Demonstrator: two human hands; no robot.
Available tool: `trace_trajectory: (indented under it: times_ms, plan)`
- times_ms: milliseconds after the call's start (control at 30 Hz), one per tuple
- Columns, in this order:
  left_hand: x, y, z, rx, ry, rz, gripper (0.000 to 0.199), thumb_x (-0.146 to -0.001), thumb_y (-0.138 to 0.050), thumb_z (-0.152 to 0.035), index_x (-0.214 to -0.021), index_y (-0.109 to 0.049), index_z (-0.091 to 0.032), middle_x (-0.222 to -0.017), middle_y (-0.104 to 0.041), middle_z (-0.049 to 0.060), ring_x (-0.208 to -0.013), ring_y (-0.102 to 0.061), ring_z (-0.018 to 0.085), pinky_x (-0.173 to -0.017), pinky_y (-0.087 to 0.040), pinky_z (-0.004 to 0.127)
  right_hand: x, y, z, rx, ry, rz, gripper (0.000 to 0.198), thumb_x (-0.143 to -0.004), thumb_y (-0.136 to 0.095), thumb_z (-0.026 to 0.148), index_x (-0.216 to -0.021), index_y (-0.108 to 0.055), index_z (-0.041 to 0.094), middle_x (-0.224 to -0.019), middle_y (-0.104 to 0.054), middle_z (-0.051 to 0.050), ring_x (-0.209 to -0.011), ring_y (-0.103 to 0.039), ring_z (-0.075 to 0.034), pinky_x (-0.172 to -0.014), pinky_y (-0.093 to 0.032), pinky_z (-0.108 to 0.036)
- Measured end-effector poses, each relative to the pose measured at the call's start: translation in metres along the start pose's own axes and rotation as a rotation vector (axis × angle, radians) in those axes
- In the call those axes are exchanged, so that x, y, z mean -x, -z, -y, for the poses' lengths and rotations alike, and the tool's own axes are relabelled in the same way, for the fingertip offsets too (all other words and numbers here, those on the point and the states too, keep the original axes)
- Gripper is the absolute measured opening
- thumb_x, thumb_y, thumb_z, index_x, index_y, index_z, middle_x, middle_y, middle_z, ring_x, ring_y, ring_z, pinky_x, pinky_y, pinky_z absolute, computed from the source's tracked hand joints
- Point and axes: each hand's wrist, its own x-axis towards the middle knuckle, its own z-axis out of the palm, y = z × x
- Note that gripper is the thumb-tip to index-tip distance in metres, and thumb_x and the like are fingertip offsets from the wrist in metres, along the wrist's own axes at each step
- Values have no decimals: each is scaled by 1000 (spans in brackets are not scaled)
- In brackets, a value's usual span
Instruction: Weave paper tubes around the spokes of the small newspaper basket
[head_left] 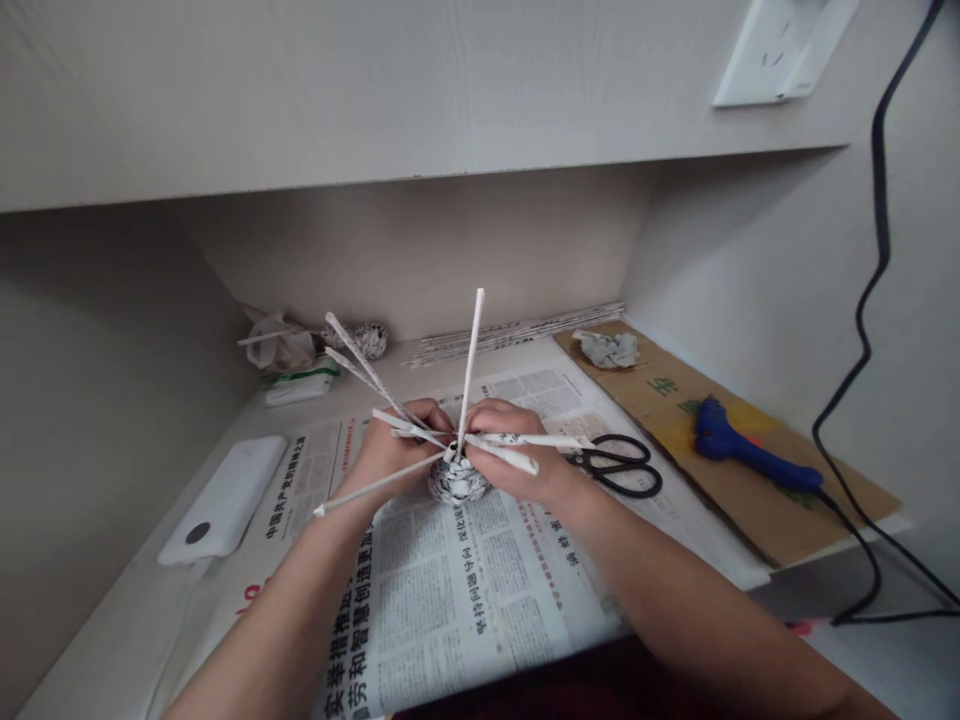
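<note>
A small round woven newspaper basket (pixel 458 482) is between my two hands, above the newspaper (pixel 427 590). Several rolled paper tubes (pixel 472 360) fan out from its top, one nearly upright and others to both sides. My left hand (pixel 401 445) is closed around the basket's left side, its fingertips partly hidden behind the tubes. On the opposite side my right hand (pixel 517 450) is closed on it too, fingers curled at the far side. Just right of my right hand lie black-handled scissors (pixel 621 465), their blades mostly hidden.
A blue glue gun (pixel 750 450) and crumpled paper (pixel 607 349) rest on cardboard (pixel 720 500) at right. A bundle of paper tubes (pixel 517 333) lies along the back wall. A white power bank (pixel 223 500) sits left, near a plastic bag (pixel 279 340). A black cord (pixel 862 340) hangs at right.
</note>
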Motion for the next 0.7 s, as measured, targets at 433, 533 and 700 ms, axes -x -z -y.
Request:
trace_trajectory:
  times_ms: [433,533,700]
  plan:
    - [-1,-3,1,17,59,-99,2,-64,-70,-16,-65,-69,-15,-67,-72,5,-62,-64,15,-58,-48,22,4,-15,-15,-142,-555,-204,11,-72,-64,23,-64,-57,20,-56,-59,4,-53,-56,-12,-47,-42,-22]
    - [0,-3,1,26,58,-92,5,-66,-71,-19,-66,-69,-15,-70,-73,6,-65,-66,17,-61,-50,24,2,-16,-18,-181,-644,-211,10,-72,-63,24,-65,-58,20,-55,-59,3,-51,-56,-12,-45,-42,-22]
    - [1,-3,-3,-129,53,-129,9,-68,-70,-24,-69,-72,-16,-69,-73,4,-65,-67,18,-59,-49,23,2,-8,-13,-53,-632,-168,17,-75,-64,34,-68,-63,19,-61,-64,-1,-58,-61,-15,-51,-45,-24]
